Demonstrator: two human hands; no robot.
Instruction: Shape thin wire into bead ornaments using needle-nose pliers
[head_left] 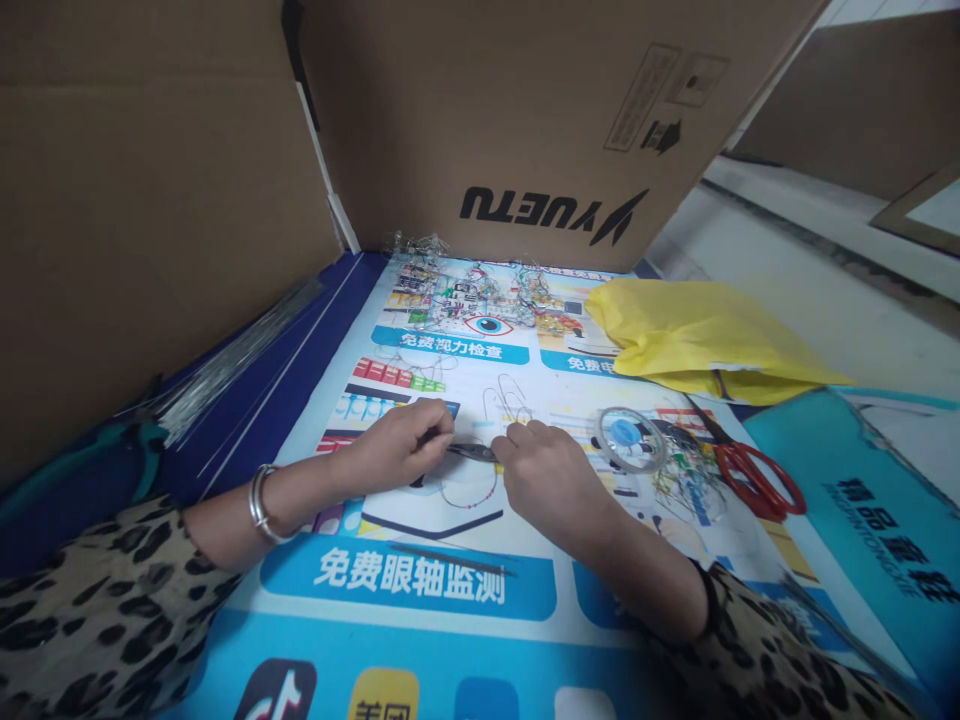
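My left hand is closed, with thumb and fingers pinched at one end of a thin wire loop strung with small red beads. My right hand is wrapped around a pair of small dark pliers, whose metal tip points left to my left fingertips. The beaded loop hangs just below the pliers, between both hands. Most of the pliers' handles are hidden in my right fist. Another bent wire piece lies on the printed sheet just beyond my hands.
Tangled beaded wires lie at the back. To the right are a clear ring-shaped roll, red-handled scissors, a yellow bag and a teal bag. Straight wires lie left. Cardboard walls the back and left.
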